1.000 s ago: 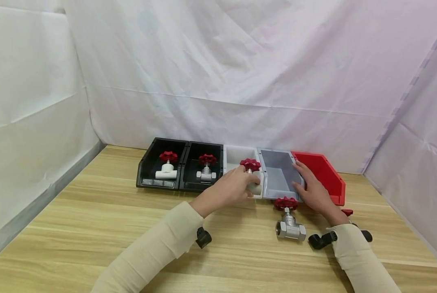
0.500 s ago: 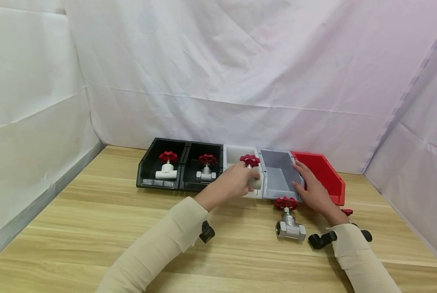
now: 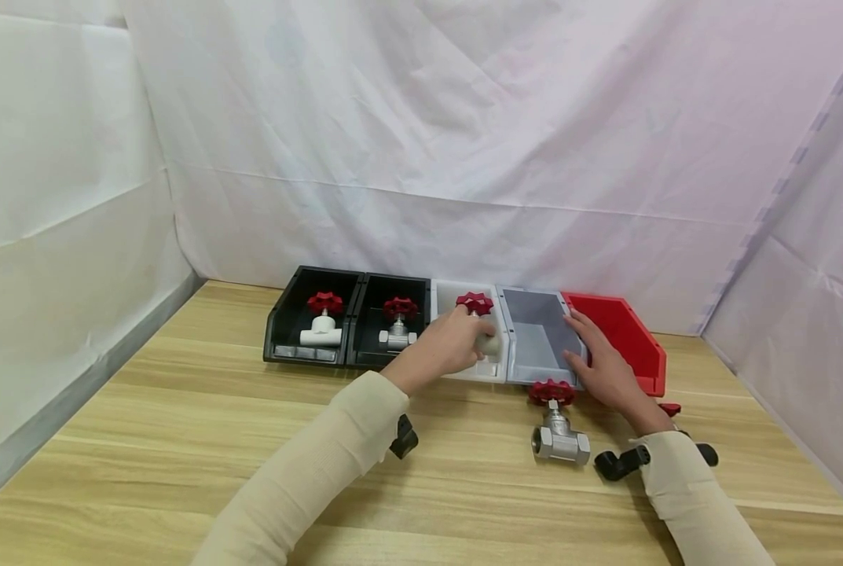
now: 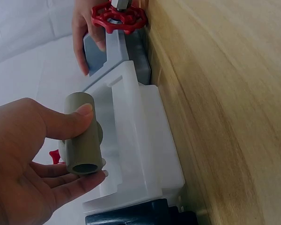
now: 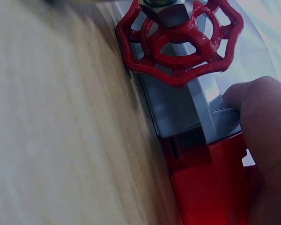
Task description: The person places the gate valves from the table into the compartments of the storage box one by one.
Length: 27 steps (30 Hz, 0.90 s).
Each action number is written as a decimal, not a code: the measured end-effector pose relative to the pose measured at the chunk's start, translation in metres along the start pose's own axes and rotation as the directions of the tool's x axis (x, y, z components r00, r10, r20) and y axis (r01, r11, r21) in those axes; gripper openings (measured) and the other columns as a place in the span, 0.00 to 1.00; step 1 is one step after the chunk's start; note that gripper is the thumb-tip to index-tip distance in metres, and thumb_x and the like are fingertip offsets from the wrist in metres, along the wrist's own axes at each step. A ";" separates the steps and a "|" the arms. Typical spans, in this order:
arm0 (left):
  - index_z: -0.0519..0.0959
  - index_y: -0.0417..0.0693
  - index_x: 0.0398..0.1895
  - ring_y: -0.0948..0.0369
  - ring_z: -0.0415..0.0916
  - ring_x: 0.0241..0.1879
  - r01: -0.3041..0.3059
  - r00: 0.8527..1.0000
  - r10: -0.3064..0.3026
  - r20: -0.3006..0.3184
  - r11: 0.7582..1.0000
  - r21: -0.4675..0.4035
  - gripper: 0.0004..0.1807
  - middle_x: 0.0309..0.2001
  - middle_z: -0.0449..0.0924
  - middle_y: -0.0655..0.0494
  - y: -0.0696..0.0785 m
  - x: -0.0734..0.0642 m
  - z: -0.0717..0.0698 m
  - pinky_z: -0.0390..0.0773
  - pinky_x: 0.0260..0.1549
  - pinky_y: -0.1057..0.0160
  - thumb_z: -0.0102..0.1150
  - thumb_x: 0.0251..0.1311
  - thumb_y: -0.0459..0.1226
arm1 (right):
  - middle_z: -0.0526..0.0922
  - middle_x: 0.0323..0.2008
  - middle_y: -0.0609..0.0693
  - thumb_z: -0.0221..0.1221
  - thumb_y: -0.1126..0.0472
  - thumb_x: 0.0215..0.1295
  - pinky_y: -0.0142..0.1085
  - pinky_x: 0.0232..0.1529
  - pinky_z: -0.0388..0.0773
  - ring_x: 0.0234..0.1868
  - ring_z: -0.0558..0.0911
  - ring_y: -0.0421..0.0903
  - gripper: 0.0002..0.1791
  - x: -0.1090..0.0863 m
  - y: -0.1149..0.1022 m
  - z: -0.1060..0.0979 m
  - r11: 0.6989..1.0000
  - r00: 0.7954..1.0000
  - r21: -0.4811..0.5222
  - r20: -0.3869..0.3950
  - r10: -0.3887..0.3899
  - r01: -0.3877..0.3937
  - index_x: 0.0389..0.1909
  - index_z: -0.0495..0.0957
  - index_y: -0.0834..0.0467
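Observation:
My left hand (image 3: 448,344) pinches the grey-beige plastic body of a gate valve (image 4: 84,136) between thumb and fingers, at the white bin (image 3: 456,292). The valve's red handwheel (image 3: 474,303) points up above the fingers. My right hand (image 3: 605,373) rests with extended fingers on the right rim of the grey bin (image 3: 534,314), next to the red bin (image 3: 615,334). In front of the grey bin, a large metal gate valve (image 3: 561,440) with a red handwheel (image 5: 178,51) stands upright on the table.
Two black bins (image 3: 311,279) stand at the left end of the row. One holds a white plastic valve (image 3: 321,334), the other a small metal valve (image 3: 397,338). A red-handled piece (image 3: 670,409) shows partly behind my right wrist. White sheeting (image 3: 421,141) hangs behind the bins.
My left hand has moved slightly away from me and to the left, carrying the plastic valve further over the white bin. My right hand has stayed in place.

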<state>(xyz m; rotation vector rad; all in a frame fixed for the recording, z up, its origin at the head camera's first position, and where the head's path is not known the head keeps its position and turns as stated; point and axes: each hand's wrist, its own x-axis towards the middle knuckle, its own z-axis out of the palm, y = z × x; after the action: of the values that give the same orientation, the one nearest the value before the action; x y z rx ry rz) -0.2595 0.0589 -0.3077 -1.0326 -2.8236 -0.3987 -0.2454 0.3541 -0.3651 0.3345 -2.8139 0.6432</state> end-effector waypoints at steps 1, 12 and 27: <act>0.80 0.57 0.55 0.57 0.70 0.47 0.001 1.000 -0.001 -0.003 1.000 -0.001 0.20 0.44 0.78 0.52 0.000 0.001 0.000 0.74 0.40 0.62 0.65 0.58 0.40 | 0.45 0.75 0.53 0.60 0.59 0.64 0.65 0.47 0.68 0.66 0.59 0.67 0.43 0.000 0.000 0.000 1.000 1.000 -0.001 0.001 0.000 0.000 0.76 0.48 0.46; 0.81 0.55 0.55 0.56 0.71 0.49 0.006 1.000 -0.005 -0.016 1.000 0.017 0.19 0.47 0.79 0.53 -0.006 0.012 0.007 0.74 0.42 0.62 0.65 0.59 0.41 | 0.46 0.75 0.54 0.60 0.59 0.64 0.65 0.46 0.69 0.65 0.60 0.67 0.43 0.001 0.002 0.002 1.000 1.000 0.002 0.001 0.002 -0.002 0.76 0.48 0.46; 0.82 0.56 0.54 0.56 0.73 0.45 0.012 1.000 -0.011 -0.013 0.997 0.081 0.19 0.44 0.80 0.52 -0.012 0.018 0.020 0.75 0.41 0.61 0.65 0.57 0.40 | 0.45 0.75 0.54 0.60 0.59 0.65 0.65 0.45 0.69 0.65 0.60 0.67 0.43 0.001 0.000 0.000 1.000 1.000 0.003 0.010 0.001 -0.001 0.76 0.48 0.46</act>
<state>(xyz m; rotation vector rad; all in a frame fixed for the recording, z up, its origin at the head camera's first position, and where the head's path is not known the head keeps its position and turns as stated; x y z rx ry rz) -0.2814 0.0664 -0.3258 -0.9954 -2.8106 -0.2884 -0.2465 0.3542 -0.3646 0.3382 -2.8234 0.6472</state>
